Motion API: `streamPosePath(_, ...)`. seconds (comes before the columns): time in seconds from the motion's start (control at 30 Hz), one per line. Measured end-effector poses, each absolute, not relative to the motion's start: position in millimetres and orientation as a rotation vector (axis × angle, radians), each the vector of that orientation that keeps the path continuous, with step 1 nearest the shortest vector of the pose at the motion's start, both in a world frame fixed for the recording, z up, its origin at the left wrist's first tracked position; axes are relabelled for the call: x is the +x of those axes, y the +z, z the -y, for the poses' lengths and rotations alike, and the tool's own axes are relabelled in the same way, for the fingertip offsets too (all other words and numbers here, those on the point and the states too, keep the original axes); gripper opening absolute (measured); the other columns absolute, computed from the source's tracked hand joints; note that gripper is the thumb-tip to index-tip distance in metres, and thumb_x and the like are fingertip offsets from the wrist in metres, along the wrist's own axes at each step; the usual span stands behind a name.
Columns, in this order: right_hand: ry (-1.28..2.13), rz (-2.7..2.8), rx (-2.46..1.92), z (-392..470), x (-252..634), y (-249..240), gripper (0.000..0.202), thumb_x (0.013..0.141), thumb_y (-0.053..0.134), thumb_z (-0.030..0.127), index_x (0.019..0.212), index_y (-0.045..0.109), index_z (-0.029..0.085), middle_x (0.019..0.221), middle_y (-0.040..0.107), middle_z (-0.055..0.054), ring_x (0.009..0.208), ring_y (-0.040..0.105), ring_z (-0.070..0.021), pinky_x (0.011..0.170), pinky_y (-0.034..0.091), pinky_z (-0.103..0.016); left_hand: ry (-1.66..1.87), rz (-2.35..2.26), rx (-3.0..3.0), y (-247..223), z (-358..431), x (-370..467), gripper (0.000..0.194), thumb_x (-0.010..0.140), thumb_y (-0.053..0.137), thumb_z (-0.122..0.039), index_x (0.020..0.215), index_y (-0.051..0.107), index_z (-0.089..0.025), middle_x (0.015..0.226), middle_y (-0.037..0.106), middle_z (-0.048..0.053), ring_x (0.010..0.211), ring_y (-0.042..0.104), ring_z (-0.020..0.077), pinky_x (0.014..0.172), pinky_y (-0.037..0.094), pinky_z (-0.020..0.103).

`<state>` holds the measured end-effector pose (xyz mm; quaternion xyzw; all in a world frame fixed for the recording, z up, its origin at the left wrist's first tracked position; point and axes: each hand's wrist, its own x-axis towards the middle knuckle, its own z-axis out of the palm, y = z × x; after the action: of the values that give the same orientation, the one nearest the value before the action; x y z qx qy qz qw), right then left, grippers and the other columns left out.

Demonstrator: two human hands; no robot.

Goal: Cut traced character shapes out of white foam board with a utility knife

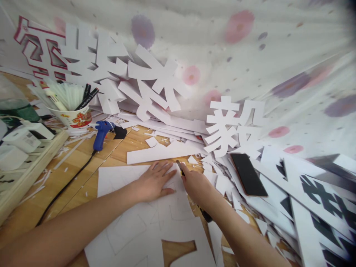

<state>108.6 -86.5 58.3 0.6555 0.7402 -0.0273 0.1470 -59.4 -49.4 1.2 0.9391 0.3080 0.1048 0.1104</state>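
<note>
A white board with faint pencil lines lies on the wooden table, with a cut-out opening near its front. My left hand presses flat on its far part, fingers spread. Just right of it, my right hand is closed around a utility knife. The dark blade points up and away from me, over the far right edge of the board; whether it touches the board I cannot tell. Under my right wrist, a black tool handle is partly hidden.
A blue glue gun with a black cord and a paper tub of glue sticks and pens stand left, beyond a power strip. Cut white characters lean on a flowered curtain. A phone lies right among paper scraps.
</note>
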Motion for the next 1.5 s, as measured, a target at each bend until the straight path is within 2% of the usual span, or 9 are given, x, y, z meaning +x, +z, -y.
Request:
streamPosePath(0.13,-0.001,-2.119,1.825,87.9,105.5,58.0,0.050,0.087,0.032,0.015,0.137,0.024,0.007,0.081,0.066,-0.013,0.070,0.062,-0.0199,0.056,0.043,-0.027,0.312,-0.909,2.755,1.2,49.4,-58.9,0.064,0.083,0.029,-0.061,0.133,0.032,-0.023,0.144,0.024,0.009,0.133,0.015,0.0261,0.105,0.011,0.044)
streamPosePath(0.27,0.029,-2.093,1.798,86.4,101.6,59.5,0.052,0.086,0.033,0.013,0.136,0.024,0.003,0.080,0.065,-0.015,0.071,0.063,-0.0211,0.057,0.044,-0.027,0.270,-0.831,2.780,2.7,48.6,-57.6,0.064,0.085,0.028,-0.057,0.135,0.030,-0.016,0.145,0.020,0.010,0.134,0.011,0.0236,0.108,0.005,0.041)
streamPosePath(0.43,-0.004,-2.070,1.757,79.9,100.5,64.6,0.051,0.085,0.035,0.012,0.135,0.026,0.002,0.081,0.066,-0.017,0.073,0.064,-0.0223,0.058,0.045,-0.028,0.235,-0.779,2.754,1.2,47.2,-57.1,0.063,0.087,0.026,-0.054,0.136,0.025,-0.014,0.144,0.022,0.010,0.133,0.014,0.0202,0.109,0.006,0.037)
streamPosePath(0.77,-0.009,-2.074,1.684,79.4,100.5,73.1,0.051,0.087,0.035,0.016,0.136,0.025,0.005,0.079,0.066,-0.014,0.074,0.064,-0.0220,0.058,0.043,-0.027,0.157,-0.812,2.692,6.6,47.7,-55.3,0.065,0.086,0.031,-0.054,0.135,0.026,-0.012,0.144,0.019,0.013,0.133,0.014,0.0223,0.108,0.009,0.038)
streamPosePath(1.13,-0.022,-2.025,1.684,87.6,96.4,71.8,0.054,0.087,0.035,0.014,0.136,0.021,0.000,0.081,0.066,-0.018,0.072,0.064,-0.0232,0.056,0.044,-0.029,0.114,-0.822,2.708,3.7,46.9,-51.9,0.065,0.085,0.034,-0.053,0.136,0.026,-0.013,0.144,0.019,0.012,0.133,0.014,0.0218,0.108,0.008,0.037)
streamPosePath(1.5,0.057,-2.034,1.620,92.1,99.4,66.3,0.056,0.085,0.039,0.013,0.136,0.020,-0.002,0.073,0.065,-0.015,0.067,0.064,-0.0219,0.054,0.045,-0.028,0.065,-0.827,2.724,6.3,47.5,-50.3,0.070,0.085,0.032,-0.054,0.137,0.023,-0.007,0.144,0.018,0.013,0.134,0.013,0.0228,0.108,0.010,0.039)
